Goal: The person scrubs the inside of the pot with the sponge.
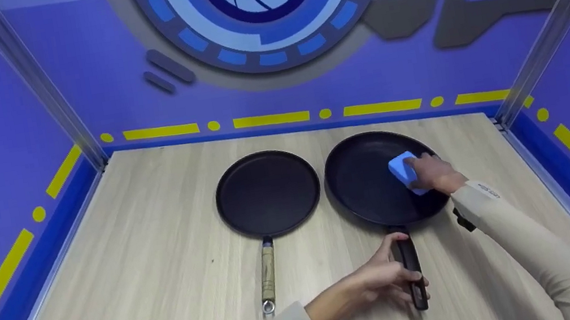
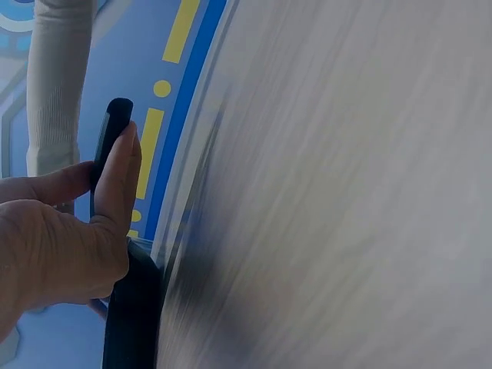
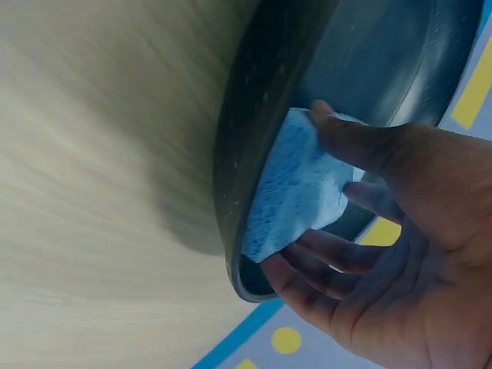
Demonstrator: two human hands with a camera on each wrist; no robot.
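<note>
A black frying pan [image 1: 364, 187] with raised sides is at the right of the table in the head view. My left hand [image 1: 383, 276] grips its black handle [image 1: 409, 260], thumb toward the pan end and fingers around the lower part. In the left wrist view the handle [image 2: 115, 131] stands between thumb and fingers. My right hand [image 1: 431, 171] holds a light blue sponge [image 1: 403, 168] against the inside of the pan near its right side. The right wrist view shows the sponge [image 3: 300, 192] between thumb and fingers, close to the pan's wall [image 3: 257, 115].
A flat black pan [image 1: 267, 194] with a wood-patterned handle [image 1: 268, 277] lies left of the frying pan. Both are on a pale wood-grain table [image 1: 162, 248]. Blue panels with yellow marks [image 1: 270, 120] and metal posts [image 1: 28, 74] enclose the table's back and sides.
</note>
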